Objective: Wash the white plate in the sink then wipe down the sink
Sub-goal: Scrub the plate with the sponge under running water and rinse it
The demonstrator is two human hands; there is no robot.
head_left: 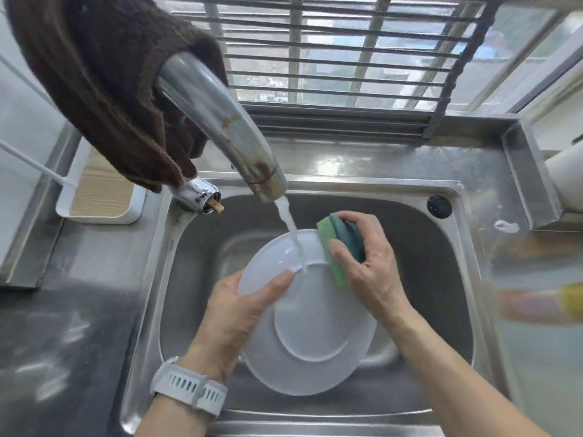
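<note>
Round white plate (312,339) held tilted over the basin of the stainless steel sink (441,279), underside with its raised foot ring facing the camera, upper rim under the tap. Left hand (239,313) clamps the plate's left edge: thumb lies across the rim on the visible side, other fingers hidden behind the plate. White perforated watch strap (189,387) on the left wrist. Right hand (369,266) closed around a green sponge with a dark teal scouring back (339,247), thumb on the light green face, fingers curled over the teal side; sponge's long edge presses against the plate's upper right rim. Curved chrome tap spout (220,121), spotted with rust near its end, reaches in from upper left; a stream of running water (291,228) falls from it onto the plate's upper rim, just left of the sponge. Brown knitted cloth (104,83) draped over the tap's base, hanging down at left. White rectangular tray with a pale wood-grain slatted insert (101,190) sits on the steel counter left of the sink. Round black plug (439,207) in the sink's top right corner. Barred window (331,58) behind the sink. Blurred pink and yellow object (542,305) on the counter at right, too smeared to identify
</note>
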